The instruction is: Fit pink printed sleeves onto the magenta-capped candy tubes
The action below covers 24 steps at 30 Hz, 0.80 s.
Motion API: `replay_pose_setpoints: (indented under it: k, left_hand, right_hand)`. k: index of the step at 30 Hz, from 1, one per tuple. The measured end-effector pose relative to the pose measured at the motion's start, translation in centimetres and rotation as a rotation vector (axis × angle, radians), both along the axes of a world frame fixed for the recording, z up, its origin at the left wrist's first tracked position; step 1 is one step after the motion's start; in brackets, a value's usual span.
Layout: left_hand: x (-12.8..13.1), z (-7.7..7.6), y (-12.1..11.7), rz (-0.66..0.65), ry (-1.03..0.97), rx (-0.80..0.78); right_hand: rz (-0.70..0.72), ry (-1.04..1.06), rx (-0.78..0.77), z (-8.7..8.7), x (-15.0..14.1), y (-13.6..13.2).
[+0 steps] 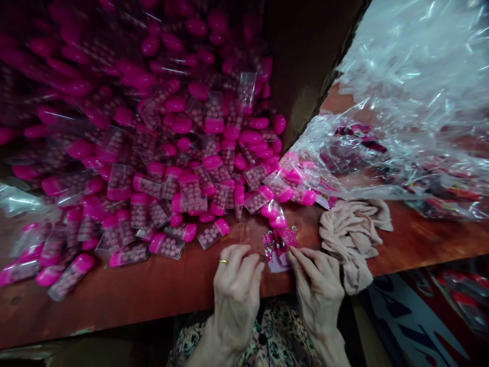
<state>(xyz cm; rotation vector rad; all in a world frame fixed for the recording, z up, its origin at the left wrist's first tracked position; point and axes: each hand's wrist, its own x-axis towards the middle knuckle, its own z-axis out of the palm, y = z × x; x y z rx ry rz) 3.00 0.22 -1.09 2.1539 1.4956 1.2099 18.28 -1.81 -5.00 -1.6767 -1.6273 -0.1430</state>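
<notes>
A small pink-and-purple printed label (281,260) lies at the front of the wooden table, between my two hands. My right hand (321,280) pinches its right edge between thumb and forefinger. My left hand (237,280), with a ring on one finger, is curled just left of the label. Its fingertips are pressed together, and whatever they may hold is hidden. Beyond my left hand lies a clear container with a pink cap and pink balls (212,234). Many more like it spread in a large heap (191,191) at the left and back.
A crumpled beige cloth (353,234) lies right of my right hand. Clear plastic bags (416,102) with printed pieces fill the right back. A dark cardboard wall (301,66) stands between heap and bags. The wooden table's (126,300) front edge runs before me.
</notes>
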Motion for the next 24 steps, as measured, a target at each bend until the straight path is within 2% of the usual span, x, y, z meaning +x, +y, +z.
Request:
replay_pose_setpoints:
  k: [6,11,14,16,18,22,24]
  left_hand:
    - [2.5,-1.1,-0.4,-0.169,0.067,-0.075]
    - [2.7,-1.9,-0.4,-0.271,0.284,-0.142]
    - [2.5,-1.8,-0.3,-0.308,0.284,-0.199]
    - [2.3,-1.3,-0.1,-0.3,0.128,-0.249]
    - [2.0,-0.5,0.3,-0.264,-0.113,-0.362]
    - [1.3,0.5,1.4,-0.228,-0.616,-0.799]
    - [1.1,0.5,1.8,-0.182,-0.817,-0.952]
  right_hand:
    - [0.01,-0.043,0.009,-0.1,0.1,0.0]
    - [-0.024,0.033,0.041,0.0,0.3,-0.1]
    - [-0.058,0.055,0.098,0.3,0.6,-0.2]
    - [-0.055,0.046,0.135,0.6,0.7,-0.3]
    - [-0.029,0.018,0.153,0.9,0.6,-0.5]
    - [0.09,-0.04,0.131,1.4,-0.3,-0.8]
    - [0.169,-0.033,0.117,1.6,-0.9,-0.8]
